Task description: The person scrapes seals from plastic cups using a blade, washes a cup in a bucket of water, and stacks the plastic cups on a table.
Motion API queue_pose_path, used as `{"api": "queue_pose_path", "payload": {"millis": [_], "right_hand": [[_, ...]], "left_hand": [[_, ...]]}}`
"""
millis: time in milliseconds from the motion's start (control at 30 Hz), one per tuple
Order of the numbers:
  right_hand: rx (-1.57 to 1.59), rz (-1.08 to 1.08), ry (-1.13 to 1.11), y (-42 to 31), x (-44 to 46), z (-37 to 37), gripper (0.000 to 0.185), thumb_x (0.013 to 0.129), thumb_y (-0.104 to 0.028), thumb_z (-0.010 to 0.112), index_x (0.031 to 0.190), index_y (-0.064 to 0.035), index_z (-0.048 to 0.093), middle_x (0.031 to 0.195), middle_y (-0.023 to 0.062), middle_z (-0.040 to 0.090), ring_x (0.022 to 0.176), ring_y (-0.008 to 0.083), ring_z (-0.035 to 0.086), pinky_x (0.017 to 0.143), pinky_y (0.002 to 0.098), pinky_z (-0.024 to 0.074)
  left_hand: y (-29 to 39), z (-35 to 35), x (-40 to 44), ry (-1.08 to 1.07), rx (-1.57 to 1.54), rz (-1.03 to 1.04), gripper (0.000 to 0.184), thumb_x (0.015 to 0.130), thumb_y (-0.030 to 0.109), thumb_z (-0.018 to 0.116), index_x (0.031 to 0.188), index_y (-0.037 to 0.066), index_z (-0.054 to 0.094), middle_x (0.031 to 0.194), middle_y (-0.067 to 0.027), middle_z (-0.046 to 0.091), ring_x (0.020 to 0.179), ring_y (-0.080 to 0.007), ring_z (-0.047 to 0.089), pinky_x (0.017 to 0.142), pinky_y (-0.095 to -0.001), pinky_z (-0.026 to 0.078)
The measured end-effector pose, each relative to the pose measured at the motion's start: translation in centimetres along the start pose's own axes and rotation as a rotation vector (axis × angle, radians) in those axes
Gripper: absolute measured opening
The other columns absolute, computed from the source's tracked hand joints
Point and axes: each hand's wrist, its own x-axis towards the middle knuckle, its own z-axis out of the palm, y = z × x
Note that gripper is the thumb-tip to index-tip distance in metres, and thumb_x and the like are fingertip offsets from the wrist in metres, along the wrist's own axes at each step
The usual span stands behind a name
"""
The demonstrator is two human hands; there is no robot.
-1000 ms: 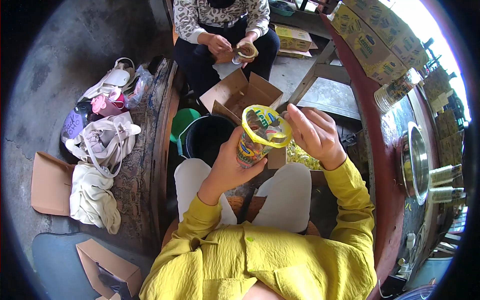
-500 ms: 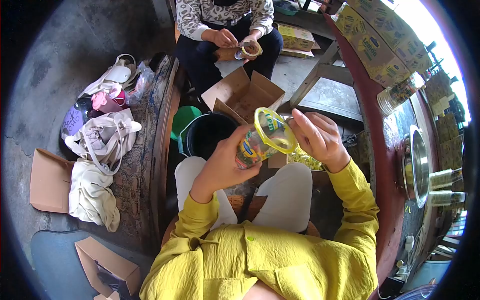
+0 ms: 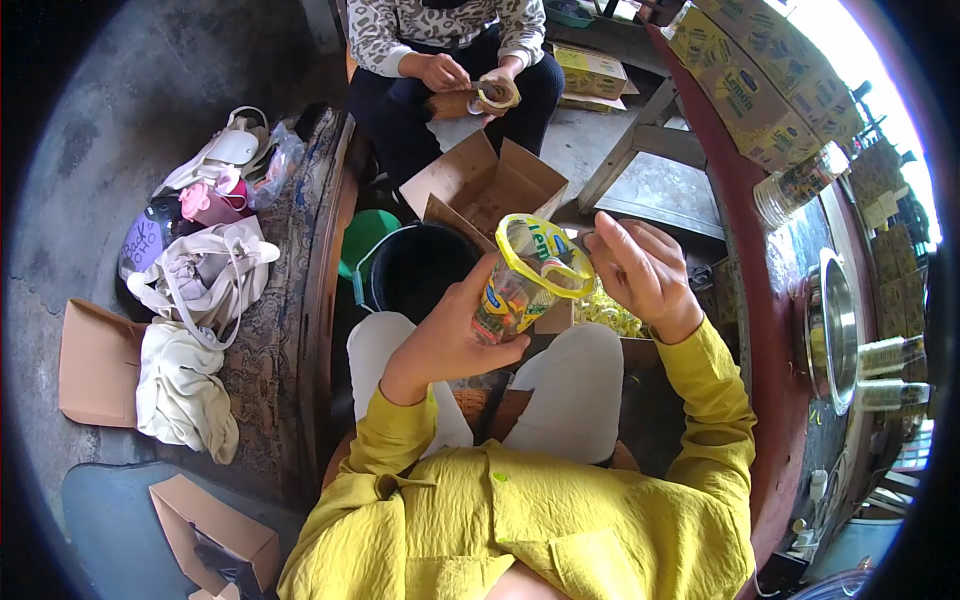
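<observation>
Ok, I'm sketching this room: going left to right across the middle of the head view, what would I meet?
Cardboard flap → white cloth → left hand → plastic cup → right hand → metal bowl → stacked cups.

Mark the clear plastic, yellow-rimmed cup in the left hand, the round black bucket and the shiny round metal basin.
Clear plastic, yellow-rimmed cup [image 3: 513, 292]: head view, printed side wall.
Round black bucket [image 3: 418, 265]: head view, dark inside.
Shiny round metal basin [image 3: 842, 325]: head view, inner surface.

The cup [image 3: 510, 302] has a yellow rim [image 3: 572, 291]; the shirt [image 3: 450, 510] is yellow-green, the trousers [image 3: 575, 385] white, the co-worker's top [image 3: 375, 42] leopard-spotted.
</observation>
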Motion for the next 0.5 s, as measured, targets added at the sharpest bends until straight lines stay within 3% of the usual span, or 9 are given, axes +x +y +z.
{"api": "queue_pose_path", "payload": {"millis": [233,500], "right_hand": [[0.055,-0.002,0.011,-0.1,0.1,0.4,0.057,0.058,0.007,0.058,0.114,0.0076,0.048,0.059,0.0049,0.049,0.049,0.0176,0.05,0.046,0.029,0.043],[0.055,-0.012,-0.018,-0.1,-0.2,0.5,0.059,0.059,0.005,0.059,0.116,0.0067,0.046,0.059,0.0051,0.05,0.051,0.0179,0.051,0.047,0.0285,0.0435]], "left_hand": [[-0.9,0.2,-0.3,-0.133,-0.171,-0.083,0.073,0.064,0.008,0.071,0.125,-0.001,0.03,0.092,-0.0065,0.057,0.078,-0.0102,0.054,0.072,-0.0234,0.044],[-1.3,0.1,-0.6,-0.287,-0.506,-0.198,0.061,0.066,-0.003,0.066,0.118,0.004,0.036,0.088,-0.0028,0.053,0.079,-0.0089,0.052,0.069,-0.0229,0.044]]}}
